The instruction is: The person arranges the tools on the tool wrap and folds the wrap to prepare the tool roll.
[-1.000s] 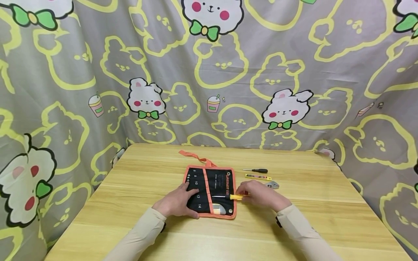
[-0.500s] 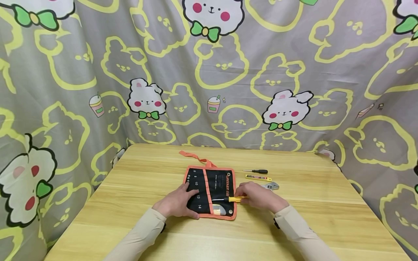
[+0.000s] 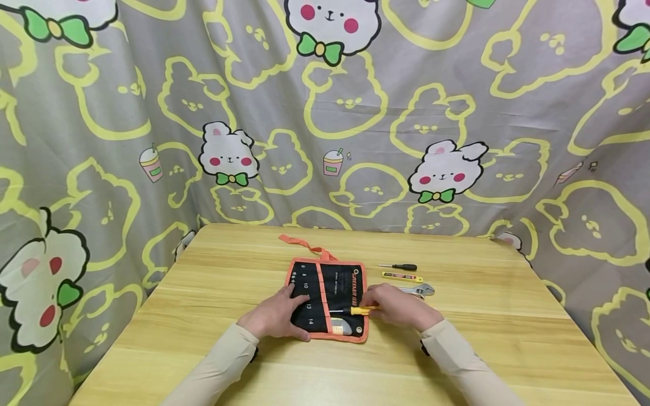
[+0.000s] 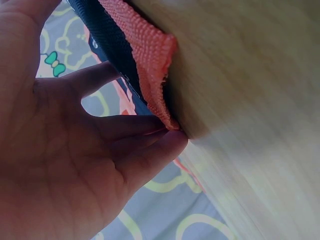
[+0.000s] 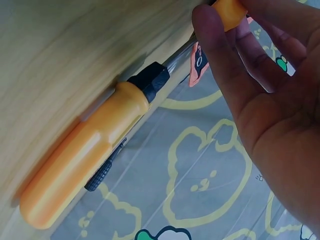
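Note:
On the table lies a black tool pouch (image 3: 330,282) with orange trim and numbered slots. My left hand (image 3: 271,313) rests on its left side, fingers spread; in the left wrist view its fingertips touch the orange edge (image 4: 150,50). My right hand (image 3: 396,306) pinches the yellow handle end of a screwdriver (image 3: 358,310) over the pouch's right edge. The shaft points left, its tip at the orange band. A grey and yellow tool (image 3: 341,326) sits in the pocket nearer me. In the right wrist view another yellow-handled screwdriver (image 5: 85,155) lies beneath the hand, hidden in the head view.
Right of the pouch lie a small black-handled screwdriver (image 3: 398,267), a flat yellow case (image 3: 402,277) and an adjustable wrench (image 3: 425,289), partly covered by my right hand. An orange strap (image 3: 304,243) trails from the pouch's far edge. A patterned curtain (image 3: 284,113) surrounds the table.
My right hand has moved slightly left and toward me with the screwdriver, whose handle now lies further over the pouch. More of the wrench shows. The left hand has stayed put.

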Demonstrator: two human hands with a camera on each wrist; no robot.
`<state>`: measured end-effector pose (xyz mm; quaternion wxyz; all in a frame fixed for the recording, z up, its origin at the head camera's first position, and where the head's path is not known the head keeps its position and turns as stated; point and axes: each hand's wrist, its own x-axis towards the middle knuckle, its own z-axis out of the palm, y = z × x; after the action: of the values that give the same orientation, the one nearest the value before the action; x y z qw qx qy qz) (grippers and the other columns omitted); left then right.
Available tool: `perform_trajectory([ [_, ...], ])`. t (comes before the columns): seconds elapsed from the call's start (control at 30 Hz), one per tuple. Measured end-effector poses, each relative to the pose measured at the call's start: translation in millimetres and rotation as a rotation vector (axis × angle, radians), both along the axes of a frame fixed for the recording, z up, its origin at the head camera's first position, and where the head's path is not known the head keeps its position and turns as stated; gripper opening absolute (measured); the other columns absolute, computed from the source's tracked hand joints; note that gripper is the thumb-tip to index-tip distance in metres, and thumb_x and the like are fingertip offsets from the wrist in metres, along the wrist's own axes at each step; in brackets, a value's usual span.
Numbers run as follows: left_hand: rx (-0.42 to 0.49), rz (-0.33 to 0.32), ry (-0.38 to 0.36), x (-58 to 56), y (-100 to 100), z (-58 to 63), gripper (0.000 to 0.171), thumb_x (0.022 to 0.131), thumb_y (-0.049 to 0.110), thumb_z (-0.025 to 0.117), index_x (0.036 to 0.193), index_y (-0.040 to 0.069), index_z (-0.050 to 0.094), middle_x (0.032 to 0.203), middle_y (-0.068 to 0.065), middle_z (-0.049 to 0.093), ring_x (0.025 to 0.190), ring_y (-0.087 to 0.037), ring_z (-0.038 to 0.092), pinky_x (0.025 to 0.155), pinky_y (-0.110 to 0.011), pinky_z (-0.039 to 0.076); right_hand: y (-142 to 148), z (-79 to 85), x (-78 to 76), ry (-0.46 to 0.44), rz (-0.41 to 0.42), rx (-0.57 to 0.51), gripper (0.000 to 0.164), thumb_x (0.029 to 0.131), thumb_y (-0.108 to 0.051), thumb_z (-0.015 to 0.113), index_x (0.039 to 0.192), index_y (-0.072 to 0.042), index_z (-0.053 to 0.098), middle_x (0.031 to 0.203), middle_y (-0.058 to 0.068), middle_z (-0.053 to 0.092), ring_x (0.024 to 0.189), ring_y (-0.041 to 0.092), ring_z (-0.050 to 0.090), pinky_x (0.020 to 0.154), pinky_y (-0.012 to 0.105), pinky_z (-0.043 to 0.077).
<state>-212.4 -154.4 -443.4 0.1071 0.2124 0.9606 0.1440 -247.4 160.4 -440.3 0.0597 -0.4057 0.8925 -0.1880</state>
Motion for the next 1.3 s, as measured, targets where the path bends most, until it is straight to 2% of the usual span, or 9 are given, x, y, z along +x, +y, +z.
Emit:
perform_trajectory([
  [0.27,0.005,0.0,0.0,-0.6,-1,-0.3,0.089,0.074,0.057,0.087,0.145,0.012,0.057,0.156,-0.033,0.036,0.144,-0.048,0.038,0.111,-0.057,0.042,-6,0.3,1.0,-0.003,-0.002,0.012,0.013,0.093,-0.004,0.074,0.101,-0.013,0.078,0.101,-0.002,0.073,0.09,0.007,0.065,0.076,0.026,0.057],
  [0.57,0.002,0.001,-0.003,-0.1,-1,0.6,0.089,0.074,0.057,0.087,0.145,0.012,0.057,0.156,-0.033,0.036,0.144,-0.047,0.039,0.11,-0.056,0.043,-12,0.7,1.9,0.001,-0.006,0.024,0.016,0.093,-0.002,0.073,0.106,-0.011,0.079,0.106,0.002,0.074,0.094,0.01,0.067,0.082,0.029,0.058],
  [0.9,-0.004,0.0,0.001,-0.2,-1,-0.1,0.089,0.074,0.058,0.086,0.145,0.012,0.057,0.156,-0.032,0.037,0.144,-0.047,0.039,0.11,-0.056,0.043,-16,-0.9,1.2,0.029,0.021,0.023,0.016,0.092,-0.002,0.073,0.104,-0.011,0.079,0.101,0.0,0.073,0.09,0.008,0.066,0.079,0.028,0.058],
  [1.17,0.001,-0.001,-0.002,0.0,0,0.0,0.089,0.075,0.057,0.086,0.146,0.012,0.056,0.157,-0.032,0.036,0.144,-0.048,0.038,0.11,-0.057,0.043,-21,0.8,0.7,0.006,0.013,0.036,0.017,0.092,-0.001,0.074,0.102,-0.012,0.08,0.096,0.0,0.072,0.082,0.005,0.06,0.074,0.025,0.055],
  [1.3,0.004,-0.003,-0.004,0.2,0,0.1,0.089,0.075,0.057,0.087,0.145,0.012,0.057,0.156,-0.032,0.036,0.144,-0.048,0.039,0.11,-0.057,0.043,-23,0.4,0.5,0.005,0.016,0.031,0.016,0.092,-0.002,0.074,0.103,-0.012,0.08,0.097,0.0,0.073,0.084,0.006,0.062,0.076,0.025,0.056],
])
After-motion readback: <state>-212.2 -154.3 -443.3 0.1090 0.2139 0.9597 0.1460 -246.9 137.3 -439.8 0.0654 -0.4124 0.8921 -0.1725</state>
